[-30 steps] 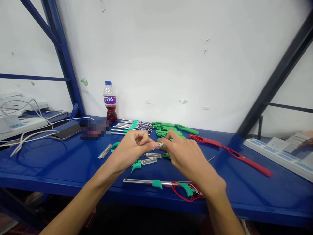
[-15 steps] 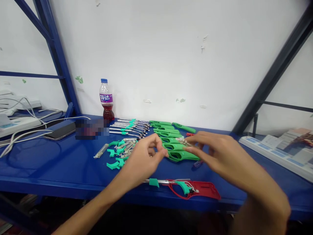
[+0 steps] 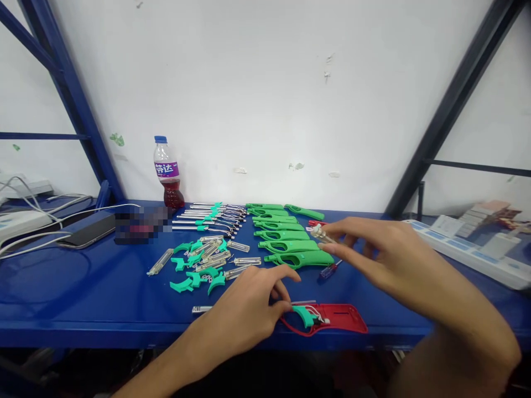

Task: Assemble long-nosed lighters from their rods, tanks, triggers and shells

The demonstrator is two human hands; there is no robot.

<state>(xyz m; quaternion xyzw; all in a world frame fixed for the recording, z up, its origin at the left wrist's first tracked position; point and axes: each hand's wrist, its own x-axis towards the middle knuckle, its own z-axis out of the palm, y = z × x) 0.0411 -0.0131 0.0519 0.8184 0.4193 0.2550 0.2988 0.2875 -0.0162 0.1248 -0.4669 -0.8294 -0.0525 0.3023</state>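
While a small clear plastic cartridge with white fittings [image 3: 321,232] is pinched between thumb and fingers of the right hand [image 3: 385,249] above the glossy blue table [image 3: 136,304], the left hand [image 3: 249,307] is held with thumb and index finger parted, near an open red plastic handle shell [image 3: 344,318]; whether the shell is touched cannot be told. White wires [image 3: 317,313] and a curved teal plastic trigger [image 3: 306,317] are laid in the shell. Similar clear cartridges [image 3: 248,261] are heaped among loose teal pieces [image 3: 181,285], their contents indistinct. In a blue-capped clear plastic bottle [image 3: 166,169], dark red liquid [image 3: 173,194] is contained.
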